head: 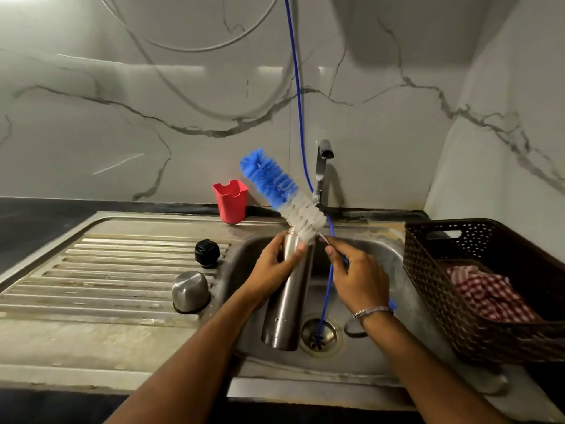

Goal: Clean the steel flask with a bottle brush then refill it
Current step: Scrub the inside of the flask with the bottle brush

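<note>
Head view, sink seen from above. Nearest, two forearms reached over the steel sink [394, 270]. The left hand [272, 264] was wrapped round the upper part of the steel flask [286, 304], which leaned in the basin with its base near the drain [321, 332] and its open mouth tilted away. The right hand [357, 276] pinched the wire handle of the bottle brush [284, 194]; the white-and-blue bristles stood wholly outside the flask, just beside its mouth, pointing up and away. On the ribbed draining surface [91, 270] to the left lay a steel cup-cap [190, 290] and a black stopper [207, 253]. A brown basket [428, 270] with a checked cloth [486, 295] sat to the right. Farther back stood a red cup [230, 200] and the tap [322, 166], no water visibly running. Judged step: scrubbing, brush not inside. Next move would call for turning the bristle end toward the mouth and pushing it in.
</note>
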